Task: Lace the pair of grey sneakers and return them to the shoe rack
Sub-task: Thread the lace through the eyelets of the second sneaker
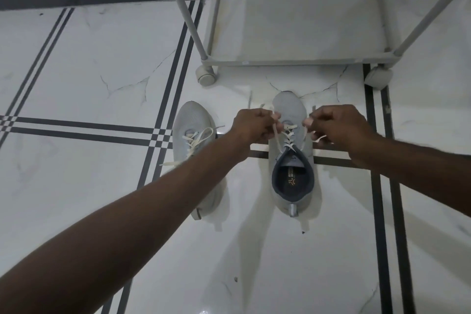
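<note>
Two grey sneakers stand on the white marble floor, toes pointing away from me. The right sneaker [290, 186] sits between my hands, its dark collar open and cream laces [289, 135] crossed over the tongue. My left hand [251, 126] pinches one lace end on the shoe's left side. My right hand [336, 126] pinches the other end on its right side. The left sneaker [191, 120] lies beside my left forearm, which hides its heel half; loose cream laces trail over it. The grey shoe rack [293, 58] stands just beyond the shoes.
The rack has a bare bottom shelf, thin grey posts and casters [206, 76] at its front corners. Black stripe lines cross the floor tiles [84, 84]. A dark skirting band runs along the wall at the top.
</note>
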Action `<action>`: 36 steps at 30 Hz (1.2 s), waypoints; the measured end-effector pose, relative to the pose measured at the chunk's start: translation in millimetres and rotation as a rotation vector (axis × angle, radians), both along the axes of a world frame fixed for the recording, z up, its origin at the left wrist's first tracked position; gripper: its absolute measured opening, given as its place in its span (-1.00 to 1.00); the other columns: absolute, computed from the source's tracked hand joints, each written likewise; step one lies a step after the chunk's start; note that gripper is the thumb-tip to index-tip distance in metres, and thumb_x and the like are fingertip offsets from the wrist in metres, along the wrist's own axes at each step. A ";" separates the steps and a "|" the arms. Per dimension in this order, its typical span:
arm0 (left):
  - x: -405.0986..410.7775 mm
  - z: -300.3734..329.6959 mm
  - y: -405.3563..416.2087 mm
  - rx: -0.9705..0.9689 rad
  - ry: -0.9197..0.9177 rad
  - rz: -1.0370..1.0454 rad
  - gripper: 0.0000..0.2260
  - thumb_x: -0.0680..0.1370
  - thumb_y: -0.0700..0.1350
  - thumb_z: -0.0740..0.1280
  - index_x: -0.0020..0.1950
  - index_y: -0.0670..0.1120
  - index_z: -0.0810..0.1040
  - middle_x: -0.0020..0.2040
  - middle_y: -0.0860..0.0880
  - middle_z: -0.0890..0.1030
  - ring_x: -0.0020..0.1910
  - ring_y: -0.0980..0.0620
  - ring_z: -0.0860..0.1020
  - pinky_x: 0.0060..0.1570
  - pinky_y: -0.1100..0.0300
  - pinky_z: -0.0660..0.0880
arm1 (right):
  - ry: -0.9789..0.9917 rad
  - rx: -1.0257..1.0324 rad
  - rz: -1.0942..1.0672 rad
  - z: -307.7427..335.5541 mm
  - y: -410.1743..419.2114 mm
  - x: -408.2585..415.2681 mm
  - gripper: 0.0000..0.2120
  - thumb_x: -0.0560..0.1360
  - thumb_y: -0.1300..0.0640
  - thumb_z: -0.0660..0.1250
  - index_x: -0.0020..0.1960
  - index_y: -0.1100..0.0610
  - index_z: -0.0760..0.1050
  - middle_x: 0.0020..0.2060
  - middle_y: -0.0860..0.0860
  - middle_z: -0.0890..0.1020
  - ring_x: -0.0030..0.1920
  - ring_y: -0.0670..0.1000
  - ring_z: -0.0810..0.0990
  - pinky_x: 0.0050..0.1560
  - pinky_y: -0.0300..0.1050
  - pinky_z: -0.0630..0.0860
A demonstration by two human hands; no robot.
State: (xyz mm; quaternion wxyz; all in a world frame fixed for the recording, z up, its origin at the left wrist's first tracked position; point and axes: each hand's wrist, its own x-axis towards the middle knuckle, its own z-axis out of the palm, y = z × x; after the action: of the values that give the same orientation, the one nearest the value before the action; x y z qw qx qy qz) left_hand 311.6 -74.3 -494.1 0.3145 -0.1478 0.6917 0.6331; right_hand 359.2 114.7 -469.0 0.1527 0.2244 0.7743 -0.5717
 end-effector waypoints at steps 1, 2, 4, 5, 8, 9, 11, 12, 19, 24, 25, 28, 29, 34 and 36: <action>-0.6 4.8 4.1 -0.055 0.078 -0.077 -0.82 0.58 -0.18 0.37 0.12 -0.22 0.66 -0.18 -0.11 0.69 -0.20 0.02 0.65 -0.11 0.16 0.65 | 0.066 0.026 0.020 3.5 0.2 -3.5 -0.88 0.50 0.23 0.42 0.01 0.26 0.62 -0.21 0.14 0.65 -0.29 0.01 0.59 -0.40 -0.29 0.55; -0.5 7.3 7.4 -0.130 0.165 -0.175 -0.84 0.59 -0.17 0.36 0.10 -0.18 0.69 -0.22 -0.08 0.68 -0.24 0.06 0.63 -0.16 0.21 0.62 | 0.119 0.044 0.040 6.4 0.2 -7.0 -0.88 0.49 0.22 0.42 0.00 0.25 0.63 -0.20 0.14 0.67 -0.26 0.02 0.61 -0.34 -0.25 0.58; 0.0 13.2 15.5 -0.230 0.287 -0.388 -0.84 0.58 -0.17 0.35 0.08 -0.11 0.71 -0.24 -0.02 0.68 -0.25 0.08 0.61 -0.12 0.18 0.58 | 0.189 0.057 0.068 10.4 1.3 -16.2 -0.90 0.48 0.19 0.44 -0.03 0.21 0.65 -0.14 0.13 0.71 -0.17 0.06 0.66 -0.15 -0.12 0.63; -0.8 14.8 18.5 -0.241 0.297 -0.474 -0.83 0.56 -0.18 0.35 0.08 -0.11 0.71 -0.21 -0.02 0.69 -0.24 0.08 0.60 -0.08 0.15 0.57 | 0.221 0.063 0.082 11.0 2.1 -20.7 -0.91 0.47 0.18 0.45 -0.06 0.19 0.66 -0.12 0.11 0.72 -0.10 0.08 0.68 -0.04 -0.05 0.63; -5.3 24.8 21.8 -0.183 0.251 -0.579 -0.82 0.54 -0.08 0.39 0.02 -0.15 0.70 -0.11 -0.08 0.72 -0.29 0.10 0.55 -0.11 0.15 0.52 | 0.292 0.082 0.126 12.7 3.5 -32.5 -0.91 0.45 0.16 0.48 -0.10 0.18 0.67 -0.11 0.10 0.72 0.00 0.11 0.67 0.11 0.01 0.58; -7.7 27.1 21.1 -0.175 0.251 -0.579 -0.79 0.55 -0.01 0.39 0.01 -0.12 0.71 -0.15 -0.09 0.70 -0.30 0.09 0.55 -0.13 0.15 0.51 | 0.293 0.066 0.136 12.5 4.2 -35.8 -0.91 0.45 0.17 0.48 -0.10 0.21 0.67 -0.10 0.13 0.71 0.00 0.13 0.67 0.10 0.01 0.58; -11.4 31.3 19.5 -0.142 0.243 -0.559 -0.74 0.56 0.06 0.37 -0.01 -0.11 0.72 -0.22 -0.11 0.66 -0.29 0.05 0.56 -0.14 0.16 0.51 | 0.252 -0.038 0.164 10.8 3.3 -40.8 -0.89 0.49 0.22 0.43 -0.07 0.29 0.64 -0.08 0.23 0.69 -0.09 0.22 0.66 0.05 0.03 0.62; -13.5 33.1 18.2 -0.120 0.229 -0.538 -0.71 0.57 0.07 0.37 -0.02 -0.13 0.72 -0.22 -0.12 0.67 -0.28 0.02 0.57 -0.13 0.17 0.52 | 0.208 -0.105 0.177 9.2 1.6 -42.8 -0.87 0.52 0.24 0.39 -0.07 0.32 0.62 -0.10 0.27 0.68 -0.17 0.22 0.63 -0.02 0.03 0.62; -28.5 35.2 -1.9 -0.078 0.212 -0.471 -0.72 0.56 -0.01 0.38 -0.06 -0.24 0.70 -0.23 -0.15 0.66 -0.25 -0.02 0.57 -0.13 0.15 0.51 | -0.116 -0.131 0.273 -4.7 0.7 -44.9 -0.82 0.59 0.25 0.28 -0.04 0.25 0.66 -0.26 0.12 0.67 -0.47 -0.04 0.50 -0.50 -0.26 0.49; -36.9 27.0 -12.2 -0.369 0.625 -0.590 -0.94 0.45 -0.14 0.49 -0.12 -0.10 0.74 -0.32 -0.02 0.69 -0.33 0.18 0.57 -0.17 0.22 0.51 | -0.236 -0.086 0.440 -2.9 3.4 -48.8 -0.75 0.58 0.35 0.23 0.09 0.15 0.63 -0.33 -0.02 0.72 -0.55 -0.11 0.39 -0.61 -0.33 0.31; -35.4 25.4 -10.6 -0.488 0.771 -0.625 -0.94 0.43 -0.15 0.49 -0.11 -0.07 0.73 -0.35 0.06 0.66 -0.36 0.20 0.55 -0.23 0.25 0.49 | -0.238 -0.092 0.460 -2.7 3.0 -49.2 -0.76 0.58 0.34 0.24 0.11 0.14 0.62 -0.25 0.01 0.74 -0.53 -0.10 0.39 -0.59 -0.33 0.32; -20.8 14.8 -2.1 -0.734 1.038 -0.603 -0.84 0.44 -0.18 0.41 0.00 -0.04 0.65 -0.24 0.04 0.70 -0.28 0.00 0.62 -0.26 0.11 0.54 | -0.197 -0.134 0.411 -6.9 4.1 -51.5 -0.81 0.57 0.30 0.29 0.10 0.16 0.63 -0.15 0.12 0.74 -0.47 -0.08 0.47 -0.52 -0.30 0.43; -14.8 11.9 0.5 -0.784 1.077 -0.579 -0.82 0.45 -0.18 0.38 0.03 -0.04 0.62 -0.19 0.02 0.70 -0.25 -0.04 0.63 -0.26 0.08 0.53 | -0.195 -0.159 0.389 -7.7 3.4 -51.5 -0.82 0.58 0.27 0.28 0.09 0.17 0.64 -0.16 0.13 0.74 -0.45 -0.08 0.49 -0.50 -0.29 0.45; -3.3 5.1 8.8 -0.705 1.025 -0.356 -0.97 0.46 -0.10 0.40 -0.14 -0.05 0.61 -0.27 0.04 0.66 -0.29 0.00 0.59 -0.31 0.11 0.48 | -0.342 -0.399 0.361 -19.9 -0.2 -51.4 -0.82 0.61 0.20 0.22 0.11 0.14 0.58 -0.17 0.10 0.69 -0.47 -0.10 0.50 -0.53 -0.28 0.42; -3.7 3.6 9.1 -0.577 0.850 -0.238 -0.96 0.42 -0.13 0.45 -0.21 -0.05 0.62 -0.32 0.05 0.66 -0.30 0.05 0.60 -0.27 0.11 0.51 | -0.309 -0.377 0.322 -23.4 -0.7 -51.4 -0.84 0.57 0.20 0.30 0.06 0.18 0.62 -0.17 0.08 0.69 -0.44 -0.11 0.50 -0.53 -0.31 0.41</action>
State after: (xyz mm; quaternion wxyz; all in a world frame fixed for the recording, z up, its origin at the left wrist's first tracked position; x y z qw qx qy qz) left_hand 307.9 -65.2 -490.5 0.0225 0.1212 0.9163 0.3811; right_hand 307.8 114.0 -492.4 0.3968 0.1507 0.6474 -0.6331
